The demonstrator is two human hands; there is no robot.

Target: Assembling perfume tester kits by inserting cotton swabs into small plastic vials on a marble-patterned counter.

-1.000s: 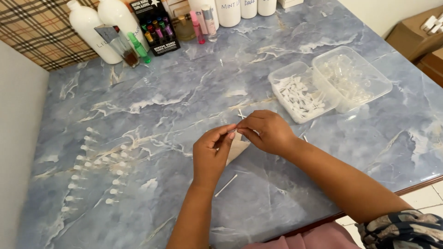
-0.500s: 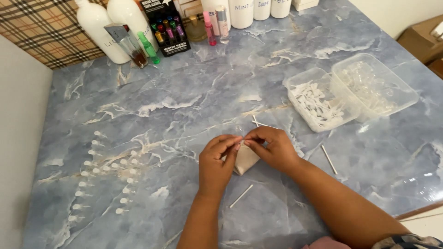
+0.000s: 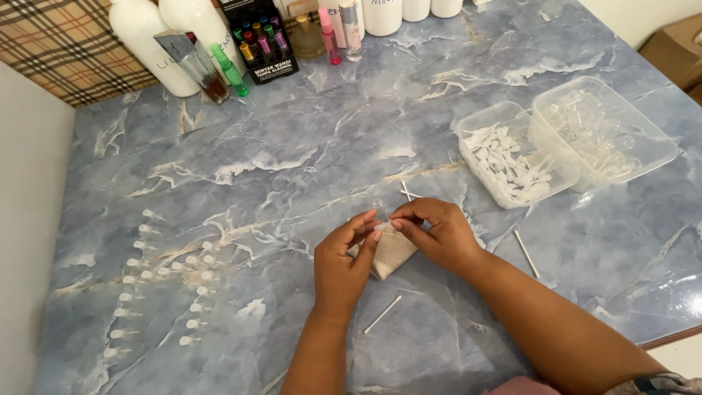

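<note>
— Looking at the lower middle of the frame first: what do the hands hold?

— Both hands meet there. The left hand [image 3: 340, 267] is closed in a pinch, and its fingertips press on a small clear vial [image 3: 380, 213]. The right hand [image 3: 439, 234] is also closed in a pinch, on the same vial from the other side. Under them lies a small beige pouch [image 3: 387, 254] on the table [image 3: 292, 168], and it touches both hands.

— What is near them?

— One thin stick [image 3: 382, 314] lies just below the hands, another stick [image 3: 526, 253] is to the right. On the left side of the frame, small white caps [image 3: 164, 274] stand in rows.

— And farther?

— At the right, a clear tub [image 3: 512, 157] holds white pieces, and the second tub [image 3: 603, 132] beside it holds clear pieces. At the top edge stand white bottles [image 3: 146, 36], little coloured bottles and a dark box [image 3: 256, 36].

— What could go wrong from here?

— I think the vial is the risk. It is very small and smooth, so if one pinch becomes loose, it can slip and roll on the glossy table, maybe to the near edge. Too much pressure could crack it. Also a wrist moving to the left may knock the standing caps, because they stand free and are light.
</note>
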